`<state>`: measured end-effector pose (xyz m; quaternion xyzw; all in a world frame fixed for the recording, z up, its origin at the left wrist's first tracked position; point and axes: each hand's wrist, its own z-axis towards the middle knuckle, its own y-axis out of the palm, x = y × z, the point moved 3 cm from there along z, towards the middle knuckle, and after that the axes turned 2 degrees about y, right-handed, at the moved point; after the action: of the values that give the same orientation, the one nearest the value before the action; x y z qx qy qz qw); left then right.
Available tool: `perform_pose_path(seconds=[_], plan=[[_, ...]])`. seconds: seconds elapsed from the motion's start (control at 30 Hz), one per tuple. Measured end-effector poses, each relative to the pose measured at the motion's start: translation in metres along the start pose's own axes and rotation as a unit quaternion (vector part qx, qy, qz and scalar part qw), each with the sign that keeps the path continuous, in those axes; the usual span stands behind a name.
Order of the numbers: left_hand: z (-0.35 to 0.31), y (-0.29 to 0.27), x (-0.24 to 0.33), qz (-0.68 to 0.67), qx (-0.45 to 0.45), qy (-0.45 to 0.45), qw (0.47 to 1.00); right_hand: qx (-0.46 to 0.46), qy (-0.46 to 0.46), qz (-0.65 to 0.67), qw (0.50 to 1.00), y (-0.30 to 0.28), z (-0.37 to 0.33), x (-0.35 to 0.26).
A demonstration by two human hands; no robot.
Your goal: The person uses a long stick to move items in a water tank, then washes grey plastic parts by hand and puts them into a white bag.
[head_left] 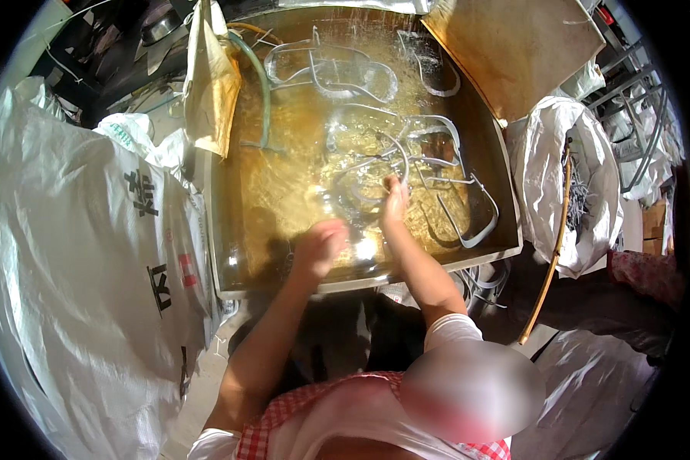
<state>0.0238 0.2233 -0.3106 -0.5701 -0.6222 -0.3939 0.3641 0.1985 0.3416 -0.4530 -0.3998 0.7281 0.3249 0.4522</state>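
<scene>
Right hand at curved grey strip, toward 12 o'clock; left hand at its 8, blurred. Can't tell either grip. Probably rinsing strips; next needs secure hold.

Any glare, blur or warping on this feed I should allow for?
Head view: bright glare spots and ripples on the yellowish water muddle some of the curved grey strips; the left hand looks motion-smeared; deep shadow lies below the near tank rim; a smooth oval blur hides detail at lower right; and the fisheye image ends in black corners.
</scene>
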Motion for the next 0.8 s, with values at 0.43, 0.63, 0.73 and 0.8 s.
perform_pose_path(seconds=[0.43,0.63,0.73,0.8], plan=[[-0.001,0.017,-0.018,0.074,-0.066,0.037,0.994,-0.061,0.214,0.06,0.973,-0.037,-0.002,0.051],[0.005,0.012,-0.011,0.129,-0.05,-0.027,0.99,-0.159,-0.08,-0.3,0.937,-0.008,-0.042,0.011],[0.017,0.003,-0.03,0.182,0.135,0.056,0.972,-0.296,-0.049,-0.421,0.856,0.02,-0.087,-0.015],[0.007,0.005,-0.004,-0.022,0.113,-0.009,0.993,-0.387,-0.146,-0.411,0.813,0.035,-0.127,-0.056]])
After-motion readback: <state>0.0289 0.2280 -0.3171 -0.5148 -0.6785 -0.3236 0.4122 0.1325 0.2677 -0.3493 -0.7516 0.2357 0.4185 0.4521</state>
